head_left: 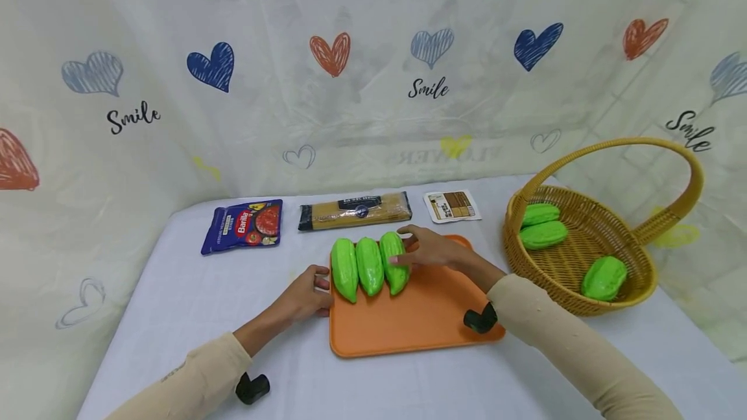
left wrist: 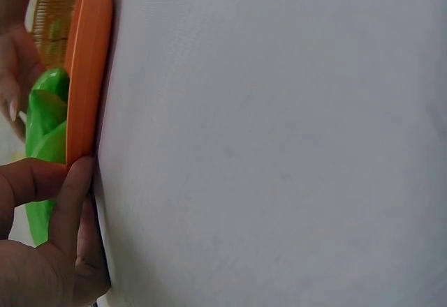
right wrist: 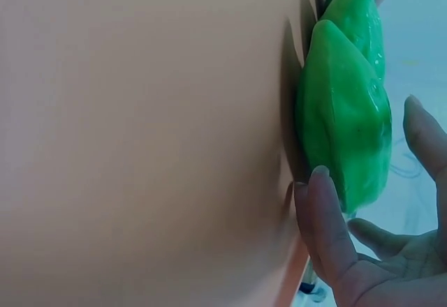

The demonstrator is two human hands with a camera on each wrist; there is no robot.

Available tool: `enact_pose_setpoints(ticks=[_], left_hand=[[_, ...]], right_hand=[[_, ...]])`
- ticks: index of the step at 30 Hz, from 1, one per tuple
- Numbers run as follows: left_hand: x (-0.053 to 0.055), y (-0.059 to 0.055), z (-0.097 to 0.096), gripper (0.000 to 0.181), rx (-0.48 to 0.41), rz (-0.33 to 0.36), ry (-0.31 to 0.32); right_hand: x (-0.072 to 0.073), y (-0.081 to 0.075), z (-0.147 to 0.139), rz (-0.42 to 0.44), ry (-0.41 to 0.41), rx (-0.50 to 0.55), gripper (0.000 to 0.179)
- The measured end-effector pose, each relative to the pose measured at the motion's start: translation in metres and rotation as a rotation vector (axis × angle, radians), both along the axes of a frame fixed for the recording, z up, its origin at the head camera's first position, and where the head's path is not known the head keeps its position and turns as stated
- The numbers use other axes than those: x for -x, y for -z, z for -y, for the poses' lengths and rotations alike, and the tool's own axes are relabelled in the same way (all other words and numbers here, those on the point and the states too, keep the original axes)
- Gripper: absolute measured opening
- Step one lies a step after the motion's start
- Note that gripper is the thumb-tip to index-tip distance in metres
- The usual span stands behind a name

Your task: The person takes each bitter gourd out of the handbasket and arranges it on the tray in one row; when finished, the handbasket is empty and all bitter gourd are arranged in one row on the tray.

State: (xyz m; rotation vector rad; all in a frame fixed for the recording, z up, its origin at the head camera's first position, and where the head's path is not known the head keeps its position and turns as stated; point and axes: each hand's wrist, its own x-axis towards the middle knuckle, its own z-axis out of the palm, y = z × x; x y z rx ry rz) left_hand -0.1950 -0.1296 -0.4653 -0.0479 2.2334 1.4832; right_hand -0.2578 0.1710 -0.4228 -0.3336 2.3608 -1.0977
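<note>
Three bright green, ribbed, pointed fruits stand side by side along the left of an orange tray (head_left: 420, 323): the left one (head_left: 344, 269), the middle one (head_left: 370, 266) and the right one (head_left: 394, 263). At the tray's left edge my left hand (head_left: 306, 293) pinches the rim; the left wrist view shows thumb and fingers meeting at the tray wall (left wrist: 89, 77). My right hand (head_left: 432, 248) is beside the right fruit, its fingers spread. In the right wrist view the thumb stands away from this fruit (right wrist: 346, 111), while the fingertips (right wrist: 320, 181) lie right at its near end.
A wicker basket (head_left: 648, 293) with a tall handle stands at the right, holding several more green fruits (head_left: 604, 277). Behind the tray lie a blue Barilla sauce pouch (head_left: 242, 225), a spaghetti pack (head_left: 356, 210) and a small white-and-brown packet (head_left: 452, 206). A printed curtain (head_left: 373, 115) hangs behind the table.
</note>
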Motion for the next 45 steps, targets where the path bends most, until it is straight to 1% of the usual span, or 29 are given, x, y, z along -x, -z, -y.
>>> enact_pose_setpoints(ticks=[3,5,11,18,24,30,37,42,45], left_hand=[[-0.001,0.0,0.0,0.07,0.0,-0.003,-0.004],[-0.002,0.0,0.001,0.07,0.0,-0.005,-0.006],[-0.004,0.0,0.002,0.07,0.005,-0.001,-0.001],[-0.003,0.001,0.0,0.07,-0.021,-0.007,0.0],[-0.004,0.002,-0.001,0.07,-0.028,-0.01,-0.004],[-0.004,0.001,-0.001,0.07,-0.036,-0.013,-0.005],[-0.004,0.001,-0.001,0.07,-0.024,-0.017,-0.006],[-0.004,0.0,-0.001,0.069,-0.021,-0.019,-0.006],[-0.004,0.001,-0.001,0.069,-0.019,-0.017,-0.005]], right_hand=[[-0.001,-0.002,-0.003,0.003,-0.007,0.038,0.088],[-0.002,-0.003,-0.005,-0.008,0.001,0.044,0.088],[-0.006,-0.008,-0.018,-0.006,0.023,0.091,0.087],[-0.011,-0.024,-0.04,-0.014,0.016,0.106,0.083],[-0.019,-0.04,-0.064,-0.031,-0.007,0.092,0.078],[-0.029,-0.053,-0.088,-0.076,-0.013,0.075,0.075],[-0.042,-0.065,-0.12,-0.089,-0.04,0.057,0.072],[-0.051,-0.07,-0.145,-0.124,-0.083,0.008,0.063],[-0.056,-0.074,-0.162,-0.146,-0.09,-0.026,0.055]])
